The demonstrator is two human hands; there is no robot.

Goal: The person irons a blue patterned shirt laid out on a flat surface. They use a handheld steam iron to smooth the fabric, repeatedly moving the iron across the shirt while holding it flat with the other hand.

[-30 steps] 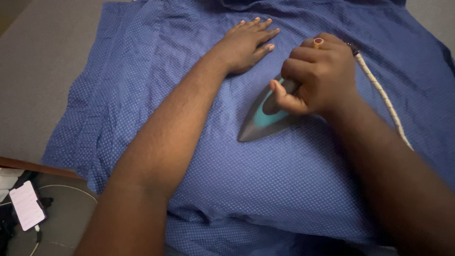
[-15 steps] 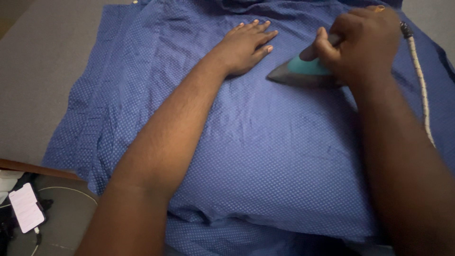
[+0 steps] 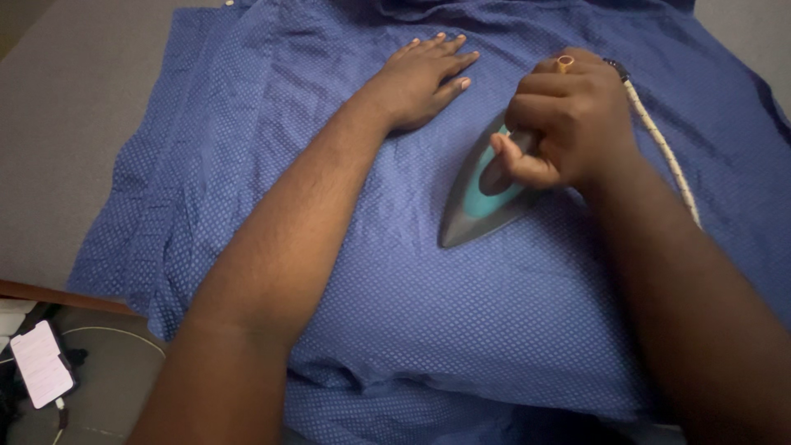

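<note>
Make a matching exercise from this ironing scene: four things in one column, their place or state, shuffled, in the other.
1. left hand
2. right hand
3. iron
4. phone

A. lower left, off the cloth, screen lit
B. sole down on the blue shirt
C. flat, palm down on the shirt
D. closed round the iron's handle

Pairs: 1-C, 2-D, 3-B, 4-A

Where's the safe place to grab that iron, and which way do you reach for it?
Grab the iron by its dark handle on top, coming from above and behind, as the right hand does now. Its flat soleplate lies face down on the blue shirt, its pointed nose faces the person, and its cord leaves the back end.
</note>
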